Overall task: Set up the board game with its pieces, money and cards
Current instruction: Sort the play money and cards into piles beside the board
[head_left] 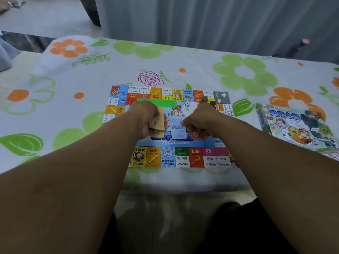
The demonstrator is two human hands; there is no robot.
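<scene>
Head view: we find the flat rectangular printed game board point(183, 158) lying on floral cloth point(73, 79).
Left hand point(145, 118): fingers curled round a tan paper card stack point(158, 122) above the board's middle.
Right hand point(201, 117): fingers grip thin red cards point(196, 135).

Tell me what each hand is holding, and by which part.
The left hand holds tan cards by their left side. The right hand holds red cards by their upper end, with the rest showing below it.
</scene>
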